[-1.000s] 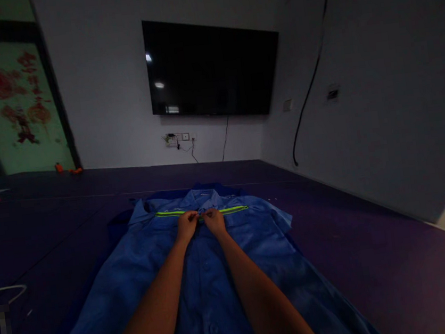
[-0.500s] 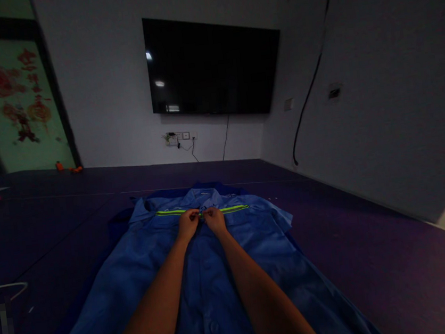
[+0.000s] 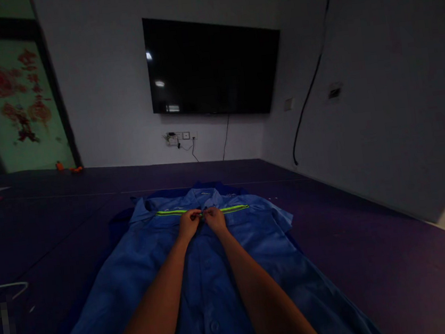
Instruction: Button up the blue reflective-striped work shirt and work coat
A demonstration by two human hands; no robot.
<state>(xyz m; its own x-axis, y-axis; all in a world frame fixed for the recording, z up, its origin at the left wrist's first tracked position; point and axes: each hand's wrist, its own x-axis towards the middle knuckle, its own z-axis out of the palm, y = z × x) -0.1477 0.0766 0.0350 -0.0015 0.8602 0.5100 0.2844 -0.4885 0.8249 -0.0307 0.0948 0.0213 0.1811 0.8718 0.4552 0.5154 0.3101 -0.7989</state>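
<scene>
A blue short-sleeved shirt [image 3: 138, 273] lies spread out, front up, with its collar [image 3: 202, 195] at the far end. A yellow-green stripe [image 3: 234, 208] crosses its chest. My left hand [image 3: 189, 224] and my right hand [image 3: 215, 221] meet at the middle of that stripe, on the front opening. Both have their fingers pinched on the shirt's front edges, almost touching each other. Whatever small part lies between the fingertips is hidden. Lower down the front, a round button [image 3: 214, 326] shows between my forearms.
Darker blue cloth [image 3: 120, 224] lies under the shirt. The purple floor [image 3: 356, 248] runs to the walls. A large black television [image 3: 213, 66] hangs ahead, above sockets with cords. Orange items [image 3: 76, 169] lie by the glass door [image 3: 14, 105]. A white cable [image 3: 19, 285] is at left.
My hands stay pinched at the same place on the shirt front, with only slight finger movement. The shirt has barely shifted.
</scene>
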